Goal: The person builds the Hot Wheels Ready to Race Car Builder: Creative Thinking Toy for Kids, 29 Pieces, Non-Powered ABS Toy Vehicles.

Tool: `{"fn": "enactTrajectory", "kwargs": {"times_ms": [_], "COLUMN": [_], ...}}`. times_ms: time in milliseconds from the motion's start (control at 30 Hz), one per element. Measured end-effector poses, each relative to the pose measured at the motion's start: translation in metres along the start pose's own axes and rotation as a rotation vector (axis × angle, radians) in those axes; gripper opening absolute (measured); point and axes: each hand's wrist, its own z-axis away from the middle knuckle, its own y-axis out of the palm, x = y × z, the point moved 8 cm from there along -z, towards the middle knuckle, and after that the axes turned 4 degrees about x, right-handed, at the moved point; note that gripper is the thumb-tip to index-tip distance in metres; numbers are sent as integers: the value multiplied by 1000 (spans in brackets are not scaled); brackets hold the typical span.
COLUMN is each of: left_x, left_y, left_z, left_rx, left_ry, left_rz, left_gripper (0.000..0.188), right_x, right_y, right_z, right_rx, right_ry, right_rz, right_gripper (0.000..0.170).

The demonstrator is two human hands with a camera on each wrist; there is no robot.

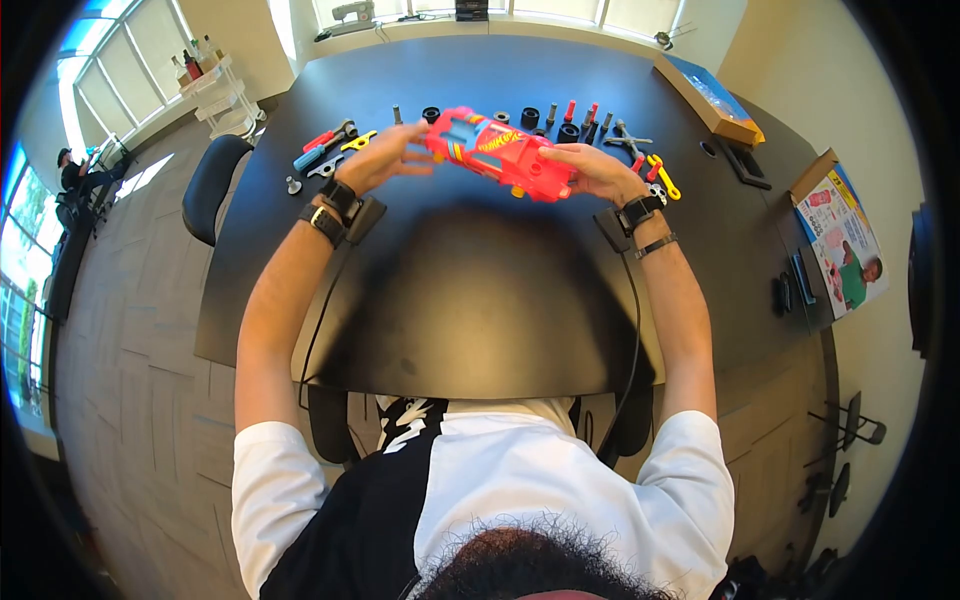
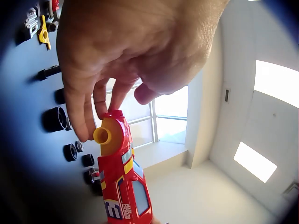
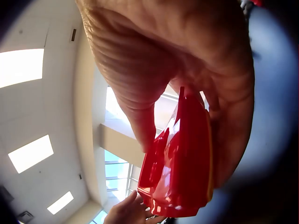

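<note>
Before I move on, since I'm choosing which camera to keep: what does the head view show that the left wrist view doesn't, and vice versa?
Only the head view plainly shows the right hand gripping the red toy car, the yellow tool beside that hand, and the black chair beside the table.

Only the left wrist view shows the number 3 on the car's side and the ceiling light panels.

Both show the car, the left hand at its other end, and black wheel-like rings on the tabletop.

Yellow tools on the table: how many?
2. A yellow tool just past the left grip in the head view, and a yellow wrench right of the right grip, which holds the red toy car. More may be hidden.
</note>
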Motion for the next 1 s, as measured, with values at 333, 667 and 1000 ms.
{"fn": "enactTrajectory", "kwargs": {"times_ms": [333, 667, 1000], "left_x": [-31, -67, -83], "left_y": [11, 69, 76], "left_z": [24, 56, 62], "left_rx": [65, 47, -2], "left_ry": [261, 391, 382], "left_rz": [277, -129, -126], "left_gripper": [68, 67, 66], "right_x": [26, 57, 71], "right_y": [81, 105, 117], "right_z": [7, 19, 24], "right_rx": [83, 3, -108], "right_ry": [-305, -438, -463], "right_rz": [-216, -50, -114], "right_gripper": [68, 76, 84]}}
